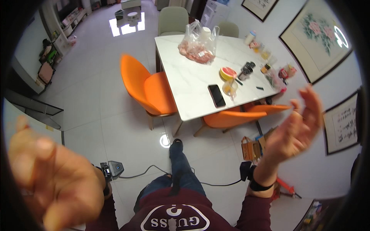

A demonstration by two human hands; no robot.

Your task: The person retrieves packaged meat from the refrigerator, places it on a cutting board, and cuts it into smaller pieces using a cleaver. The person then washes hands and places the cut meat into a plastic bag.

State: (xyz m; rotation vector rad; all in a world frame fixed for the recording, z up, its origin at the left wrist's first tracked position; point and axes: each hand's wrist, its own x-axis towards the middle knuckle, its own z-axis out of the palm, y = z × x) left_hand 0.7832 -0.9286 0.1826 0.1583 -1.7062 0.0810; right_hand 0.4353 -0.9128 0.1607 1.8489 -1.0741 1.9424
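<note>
My left hand (60, 176) is raised close to the camera at the lower left, blurred, with its palm in view and nothing held. My right hand (297, 130) is up at the right, fingers loosely curved and thumb apart, also bare. Each wrist carries a strapped camera: a left wrist camera (115, 169) and a right wrist camera (246, 171), with black cables running to my body. Ahead is a white marble-look table (190, 83). On it lie a smartphone (216, 95), a glass cup (229, 88), a halved grapefruit (228, 73) and a plastic bag of raw meat (198, 53).
Orange chairs (159, 91) (235, 119) stand at the table's left and near sides. Dark-lidded jars (245, 71) and several packets line its right side. Cardboard boxes (251, 148) sit on the tiled floor (86, 127) by the wall. Framed pictures (318, 37) hang at right.
</note>
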